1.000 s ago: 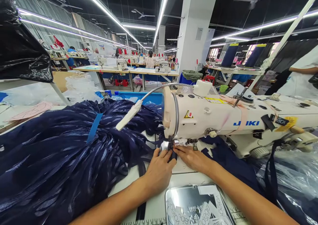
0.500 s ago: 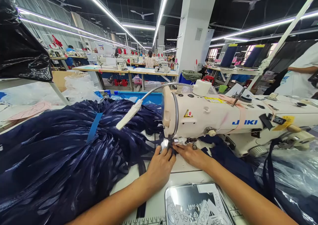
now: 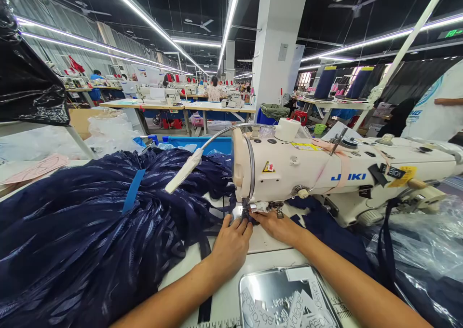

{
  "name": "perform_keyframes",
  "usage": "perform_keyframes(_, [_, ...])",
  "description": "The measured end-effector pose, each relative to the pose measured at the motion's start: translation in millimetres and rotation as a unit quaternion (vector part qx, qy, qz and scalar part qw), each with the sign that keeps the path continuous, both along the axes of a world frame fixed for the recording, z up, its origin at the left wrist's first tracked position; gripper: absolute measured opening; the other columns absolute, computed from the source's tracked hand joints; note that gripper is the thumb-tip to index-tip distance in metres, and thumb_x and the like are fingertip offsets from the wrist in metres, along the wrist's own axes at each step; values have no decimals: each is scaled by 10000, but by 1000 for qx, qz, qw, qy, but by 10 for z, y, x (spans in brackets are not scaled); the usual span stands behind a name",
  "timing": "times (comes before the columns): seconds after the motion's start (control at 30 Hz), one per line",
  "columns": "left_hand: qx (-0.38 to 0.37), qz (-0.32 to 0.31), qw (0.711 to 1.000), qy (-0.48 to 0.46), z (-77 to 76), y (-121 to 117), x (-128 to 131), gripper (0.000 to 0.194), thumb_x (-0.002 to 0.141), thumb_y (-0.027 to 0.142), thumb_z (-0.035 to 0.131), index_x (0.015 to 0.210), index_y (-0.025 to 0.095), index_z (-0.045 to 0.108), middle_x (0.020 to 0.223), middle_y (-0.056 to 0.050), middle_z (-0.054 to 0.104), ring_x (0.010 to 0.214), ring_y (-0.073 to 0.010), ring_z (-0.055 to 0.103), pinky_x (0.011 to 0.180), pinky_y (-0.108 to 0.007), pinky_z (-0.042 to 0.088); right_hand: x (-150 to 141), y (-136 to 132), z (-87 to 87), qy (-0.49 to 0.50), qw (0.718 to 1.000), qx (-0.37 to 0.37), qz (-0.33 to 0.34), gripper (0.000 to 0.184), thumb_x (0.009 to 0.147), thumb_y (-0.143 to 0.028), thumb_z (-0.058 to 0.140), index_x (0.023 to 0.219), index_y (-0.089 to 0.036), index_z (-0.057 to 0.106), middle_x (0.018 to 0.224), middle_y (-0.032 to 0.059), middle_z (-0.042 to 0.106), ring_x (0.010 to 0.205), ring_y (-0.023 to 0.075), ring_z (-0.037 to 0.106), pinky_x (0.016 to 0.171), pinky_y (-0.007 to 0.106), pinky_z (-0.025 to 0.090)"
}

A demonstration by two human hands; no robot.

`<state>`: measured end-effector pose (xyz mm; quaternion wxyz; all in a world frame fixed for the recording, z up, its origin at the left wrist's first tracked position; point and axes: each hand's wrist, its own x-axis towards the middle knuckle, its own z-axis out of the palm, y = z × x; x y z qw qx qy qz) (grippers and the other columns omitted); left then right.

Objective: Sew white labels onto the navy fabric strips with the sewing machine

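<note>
Steadying dark fabric under the sewing machine with left hand at the fabric's seven o'clock, right hand at four, apparently against slipping. Cannot tell either grip's opening or hold.

- Left of the left hand: navy fabric pile, paler blue streaks; bright blue band.
- Beyond it: cream sewing machine, blue lettering.
- Right of the right hand: navy fabric.

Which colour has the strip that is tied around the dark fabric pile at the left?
The strip is plain blue, best seen in the head view.
</note>
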<state>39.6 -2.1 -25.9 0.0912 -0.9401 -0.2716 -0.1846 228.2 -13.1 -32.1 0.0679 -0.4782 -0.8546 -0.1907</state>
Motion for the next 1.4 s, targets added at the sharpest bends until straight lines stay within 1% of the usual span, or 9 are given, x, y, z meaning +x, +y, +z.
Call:
perform_keyframes(0.5, [6, 4, 1000, -7, 20, -20, 13, 298, 809, 85, 410, 1082, 88, 527, 1050, -129, 602, 973, -246, 524, 911, -439, 297, 10, 47, -11, 82, 996, -15, 29, 385, 834, -94, 356, 1151, -167, 561, 889, 95, 667, 764, 206, 623, 677, 313, 494])
perform_keyframes(0.67, [12, 24, 1000, -10, 106, -46, -123, 268, 783, 62, 426, 1018, 109, 546, 892, -84, 606, 869, -224, 529, 909, -425, 307, -6, 1, 79, 101, 994, 11, 34, 335, 821, -163, 411, 1100, -146, 596, 846, 109, 675, 776, 222, 621, 721, 358, 481])
perform_keyframes(0.8, [16, 33, 999, 5, 194, 175, -328, 226, 777, 26, 406, 862, 142, 580, 791, -58, 573, 775, -202, 515, 828, -380, 375, -78, -120, 169, 113, 993, -20, 24, 310, 814, -279, 474, 1059, -154, 617, 966, 117, 649, 902, 237, 589, 785, 376, 467])
perform_keyframes(0.87, [-6, 38, 999, -16, 220, 335, -396, 262, 769, 7, 375, 843, 148, 583, 782, -55, 566, 768, -194, 509, 760, -335, 406, -142, -183, 192, 111, 993, -43, 23, 333, 816, -312, 492, 1083, -144, 597, 1046, 130, 610, 913, 241, 578, 755, 366, 483])
perform_keyframes(0.97, [-45, 37, 996, -73, 242, 479, -408, 337, 701, -28, 355, 876, 154, 577, 797, -45, 561, 784, -177, 513, 751, -312, 408, -223, -225, 179, 121, 991, -50, 15, 320, 839, -285, 474, 1106, -139, 572, 1032, 127, 585, 867, 228, 573, 725, 363, 493])
perform_keyframes(1.07, [-49, 14, 994, -95, 262, 443, -346, 333, 646, 32, 435, 921, 163, 570, 864, -48, 552, 831, -190, 509, 809, -362, 377, -231, -195, 116, 154, 987, -50, 17, 285, 861, -219, 428, 1094, -159, 581, 1001, 105, 583, 861, 205, 567, 753, 351, 483])
perform_keyframes(1.2, [11, -36, 998, -54, 261, 319, -255, 219, 738, 158, 524, 949, 171, 577, 920, -65, 555, 872, -217, 485, 848, -416, 322, -172, -129, 31, 197, 978, -67, 24, 300, 867, -184, 397, 1098, -197, 588, 1037, 94, 585, 918, 201, 561, 767, 342, 476])
perform_keyframes(1.3, [43, -55, 997, -32, 218, 314, -213, 128, 813, 170, 491, 881, 180, 599, 842, -43, 563, 827, -193, 477, 825, -392, 317, -142, -106, 13, 234, 968, -88, 26, 323, 851, -151, 399, 1097, -217, 597, 1041, 84, 600, 937, 200, 564, 782, 339, 473])
perform_keyframes(1.4, [54, -66, 996, -34, 165, 346, -190, 175, 849, 163, 455, 776, 186, 612, 750, -23, 548, 779, -170, 465, 798, -361, 315, -129, -96, 12, 274, 955, -110, 26, 326, 845, -146, 405, 1089, -221, 607, 1034, 74, 617, 941, 188, 572, 814, 331, 463])
